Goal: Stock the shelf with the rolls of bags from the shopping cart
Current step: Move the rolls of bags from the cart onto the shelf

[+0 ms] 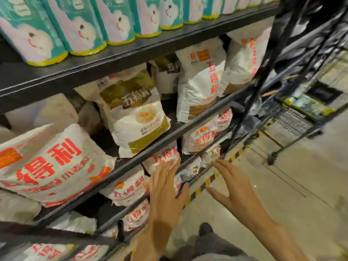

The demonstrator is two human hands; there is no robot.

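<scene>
My left hand [165, 193] reaches forward with straight fingers, palm down, in front of the black metal shelf [120, 53]. Its fingertips lie near a white sack with red lettering [163, 159] on a lower tier. My right hand [233, 183] is stretched out beside it, fingers spread and holding nothing, over the floor by the shelf's edge. The shopping cart [299, 117] stands at the right past the shelf's end, with green and yellow packages [308, 105] inside it. I cannot make out any rolls of bags.
Teal and pink packs with a smiling face [81, 29] line the top tier. White flour sacks [135, 113] fill the middle and lower tiers. Yellow-black tape [203, 187] marks the floor along the shelf. My shoe [206, 229] shows at the bottom.
</scene>
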